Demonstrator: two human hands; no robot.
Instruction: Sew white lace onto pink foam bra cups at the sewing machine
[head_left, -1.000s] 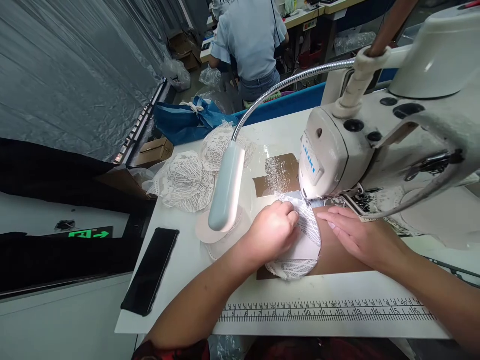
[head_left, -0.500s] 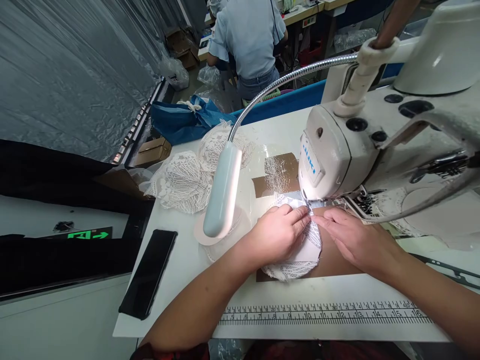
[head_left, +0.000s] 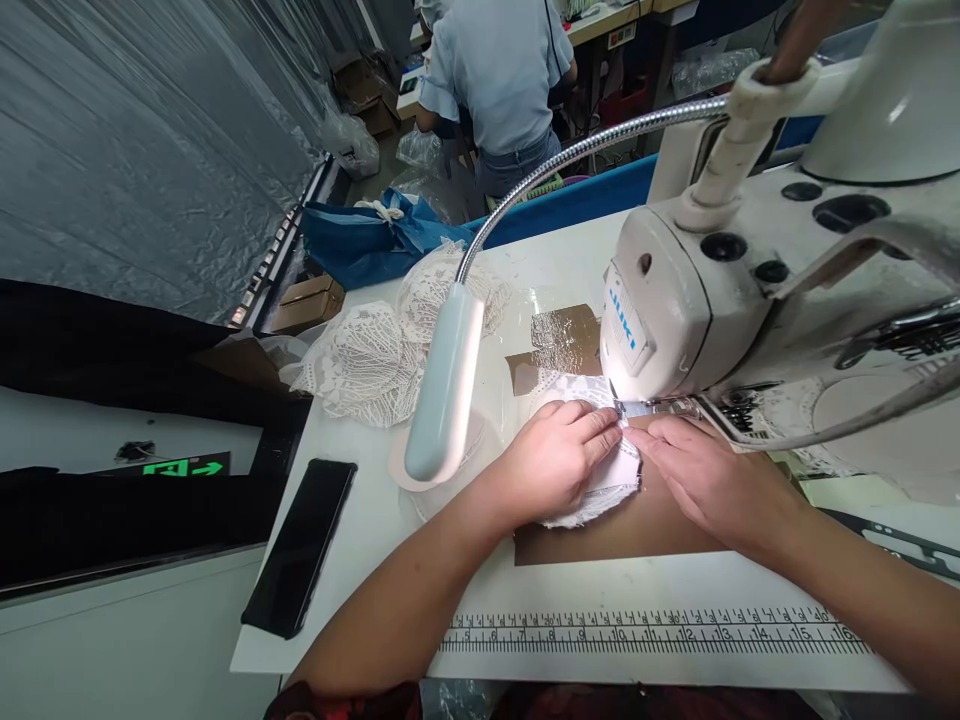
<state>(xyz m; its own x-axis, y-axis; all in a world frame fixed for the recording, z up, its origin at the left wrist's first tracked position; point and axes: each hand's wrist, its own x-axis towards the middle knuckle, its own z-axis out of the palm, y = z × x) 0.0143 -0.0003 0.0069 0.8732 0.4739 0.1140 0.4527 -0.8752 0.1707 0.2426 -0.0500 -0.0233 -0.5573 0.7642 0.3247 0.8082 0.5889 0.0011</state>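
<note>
Your desk (head_left: 364, 530) carried the sewing machine (head_left: 667, 310), whose head stood at one o'clock from the lace piece (head_left: 616, 475). That piece lay partly over a brown sheet (head_left: 600, 547), near the presser foot (head_left: 621, 408). Your left hand (head_left: 562, 455) covered its middle, fingers outstretched and pressing flat rather than pinching. Your right hand (head_left: 705, 480) came in from four o'clock, fingers reaching the edge; whether they gripped it could not be told. Good guiding seemed to want light, even pressure, the edge smooth, and fingertips well clear of the foot.
</note>
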